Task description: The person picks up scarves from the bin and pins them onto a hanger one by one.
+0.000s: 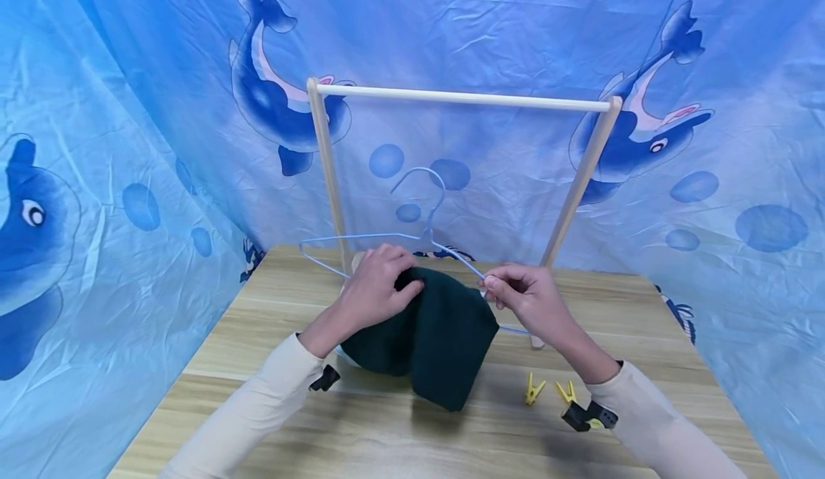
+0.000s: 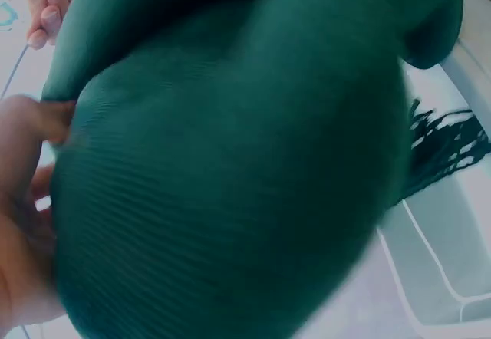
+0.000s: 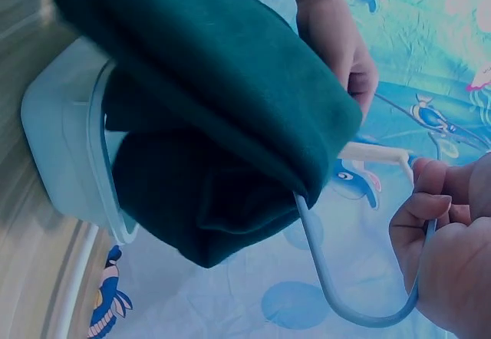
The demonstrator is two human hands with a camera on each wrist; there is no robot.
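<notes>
Right grip (image 1: 530, 297) pinches the wire of the light blue wire hanger (image 1: 428, 231) at its right shoulder, thumb against fingertips; left grip (image 1: 377, 286) pinches the upper fold of the dark green knit cloth (image 1: 451, 328), thumb on the near face, fingers behind; step in hand looks like draping the cloth over the hanger's lower bar, seemingly part done, since in the right wrist view the bar runs in between two layers of it; next move probably calls for drawing the far layer through and evening both sides, with the right grip holding the hanger level; a lopsided drape could slide off.

Cloth is at the middle of the hanger, over the lower bar; folded thick, bunched at the top, near flap hanging to a blunt corner; fine ribbing shows in the left wrist view; looks soft and floppy; whole shape hidden by the folds, so cannot tell the garment type.

Below the hanger, a pale plastic tub (image 3: 61, 132), close by the cloth; whether they touch, cannot tell; right of the hanger and nearer the person, two yellow clothespins (image 1: 532, 390) on the wood-grain bench (image 1: 387, 450); above the hanger's hook, the rack's white rail (image 1: 464, 97), hook not on it; behind the hanger, a blue dolphin-print backdrop (image 1: 451, 28).
</notes>
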